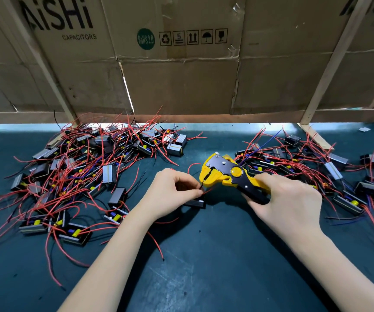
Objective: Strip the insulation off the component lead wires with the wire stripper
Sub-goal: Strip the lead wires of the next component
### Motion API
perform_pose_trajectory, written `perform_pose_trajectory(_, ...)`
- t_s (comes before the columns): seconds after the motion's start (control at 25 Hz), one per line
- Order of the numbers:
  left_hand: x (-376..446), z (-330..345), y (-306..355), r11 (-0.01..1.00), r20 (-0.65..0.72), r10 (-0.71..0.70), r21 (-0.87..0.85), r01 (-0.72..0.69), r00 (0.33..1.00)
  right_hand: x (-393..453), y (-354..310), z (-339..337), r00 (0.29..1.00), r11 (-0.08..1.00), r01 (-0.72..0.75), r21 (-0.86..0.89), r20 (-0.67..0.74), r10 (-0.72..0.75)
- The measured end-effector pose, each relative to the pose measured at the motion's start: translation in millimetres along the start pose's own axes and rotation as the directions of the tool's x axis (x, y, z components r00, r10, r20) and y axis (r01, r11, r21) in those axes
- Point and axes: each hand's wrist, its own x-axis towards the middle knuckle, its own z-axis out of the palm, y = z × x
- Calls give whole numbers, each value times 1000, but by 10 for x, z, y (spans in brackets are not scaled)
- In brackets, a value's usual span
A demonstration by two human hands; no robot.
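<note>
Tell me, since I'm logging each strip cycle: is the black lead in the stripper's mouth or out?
In. The black lead pinched by the left hand runs into the wire stripper.

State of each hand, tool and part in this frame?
Left hand: pinches a thin black lead wire.
Right hand: grips the yellow-and-black wire stripper.
Wire stripper: off the mat, wire at its mouth.
Small black component: under the left hand.

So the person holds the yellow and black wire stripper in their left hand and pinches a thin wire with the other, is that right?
Not quite. The head view shows the yellow and black wire stripper gripped in the right hand; the left hand pinches the thin black wire at the tool's mouth.
</note>
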Motion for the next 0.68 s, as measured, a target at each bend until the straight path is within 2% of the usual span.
perform_pose_trajectory(0.16, -15, -39, -25, 999, 17, 43, 33, -43, 999, 5, 2, 35, 999, 999, 44, -26, 16, -44)
perform_pose_trajectory(0.36, -27, 4, 13, 993, -80, -40, 112, 49, 996, 76, 135, -21, 977, 971, -211, 116, 43, 207)
perform_pose_trajectory(0.4, -31, 68, 67, 996, -93, -64, 61, 70, 994, 97, 163, -44, 970, 957, -242, 159, 19, 242)
perform_pose_trajectory(0.44, -35, 152, 131, 996, -53, -73, -63, 70, 996, 119, 184, -69, 962, 943, -263, 204, -15, 272)
perform_pose_trajectory(0.52, -67, 329, 292, 919, 206, 8, -388, 74, 979, 154, 206, -110, 942, 910, -291, 295, -74, 326)
perform_pose_trajectory(0.56, -82, 399, 358, 878, 313, 93, -473, 71, 945, 159, 213, -121, 933, 892, -300, 338, -93, 349)
perform_pose_trajectory(0.6, -80, 433, 399, 866, 352, 169, -498, 32, 920, 157, 222, -126, 924, 876, -302, 376, -110, 366)
perform_pose_trajectory(0.64, -62, 432, 419, 868, 329, 225, -496, -35, 917, 155, 227, -134, 918, 865, -295, 407, -129, 374)
perform_pose_trajectory(0.68, -44, 385, 421, 873, 243, 251, -476, -110, 937, 156, 233, -138, 917, 859, -279, 429, -146, 372)
